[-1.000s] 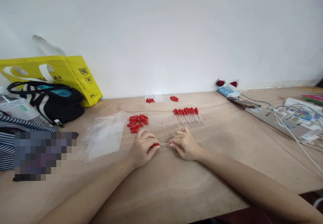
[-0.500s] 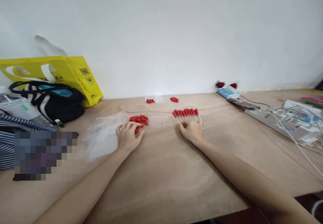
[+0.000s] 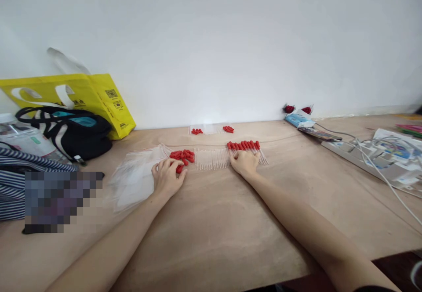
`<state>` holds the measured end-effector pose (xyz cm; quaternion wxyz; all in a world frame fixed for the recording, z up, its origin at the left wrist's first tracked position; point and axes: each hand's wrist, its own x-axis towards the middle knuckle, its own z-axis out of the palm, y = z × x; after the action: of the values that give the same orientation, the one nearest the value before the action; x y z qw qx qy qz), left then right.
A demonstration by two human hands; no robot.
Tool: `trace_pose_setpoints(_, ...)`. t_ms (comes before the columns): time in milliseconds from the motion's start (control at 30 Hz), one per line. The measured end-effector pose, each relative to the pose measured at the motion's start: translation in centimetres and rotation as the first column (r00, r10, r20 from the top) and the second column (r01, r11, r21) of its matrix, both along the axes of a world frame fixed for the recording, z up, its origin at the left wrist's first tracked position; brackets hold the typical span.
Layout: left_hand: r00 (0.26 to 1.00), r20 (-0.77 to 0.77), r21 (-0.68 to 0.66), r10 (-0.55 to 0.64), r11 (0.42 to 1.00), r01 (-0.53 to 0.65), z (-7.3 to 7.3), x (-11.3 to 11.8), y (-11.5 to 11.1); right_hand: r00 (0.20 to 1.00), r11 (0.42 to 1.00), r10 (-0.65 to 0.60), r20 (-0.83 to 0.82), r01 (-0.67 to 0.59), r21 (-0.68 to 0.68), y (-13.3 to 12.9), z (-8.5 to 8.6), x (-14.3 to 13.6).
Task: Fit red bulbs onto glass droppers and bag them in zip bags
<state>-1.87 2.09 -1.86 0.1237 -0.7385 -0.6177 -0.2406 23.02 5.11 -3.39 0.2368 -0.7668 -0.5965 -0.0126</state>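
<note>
My left hand (image 3: 169,177) lies at the near side of a small pile of red caps (image 3: 182,155). Its fingers are bent but apart, with fingertips at the nearest caps and the wrist side over clear plastic bags (image 3: 132,169). My right hand (image 3: 246,162) is curled over the near part of a row of thin clear sticks with red caps (image 3: 244,145). Its thumb is at the row's left end and its fingers lie across the sticks, hiding part of them. Between the hands lies a row of uncapped thin clear sticks (image 3: 212,159).
Against the wall are small clear bags (image 3: 211,128) with red pieces at both ends. A yellow bag (image 3: 115,107), black bag (image 3: 85,134) and bottle (image 3: 36,140) stand left. On the right are a blue-white box (image 3: 299,120), power strips (image 3: 372,160) and cables.
My right hand has moved slightly left and away from me, up to the left end of the capped row. My left hand stays by the red caps; the view has shifted a little.
</note>
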Motion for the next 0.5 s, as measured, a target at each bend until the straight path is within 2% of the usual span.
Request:
trace_pose_setpoints(133,1.0,0.002,0.004,0.0,1.0,0.0,-0.2,0.0,0.2,1.0,0.998,0.009,-0.008,-0.009,0.056,-0.3,-0.1,0.0)
trace_pose_setpoints(267,1.0,-0.003,0.022,0.019,1.0,-0.019,-0.3,-0.2,0.2,0.993,0.989,0.114,0.028,-0.116,0.096,-0.7,0.0,-0.3)
trace_pose_setpoints(400,0.998,-0.029,0.06,0.049,0.997,-0.047,-0.3,-0.5,0.2,0.991,0.988,0.129,0.045,-0.132,0.075,-1.0,0.3,-0.5)
trace_pose_setpoints(500,0.996,-0.077,0.093,0.051,0.995,-0.044,-0.1,-0.7,0.1,0.993,0.995,0.104,0.053,-0.104,0.003,-1.0,0.6,-0.7)
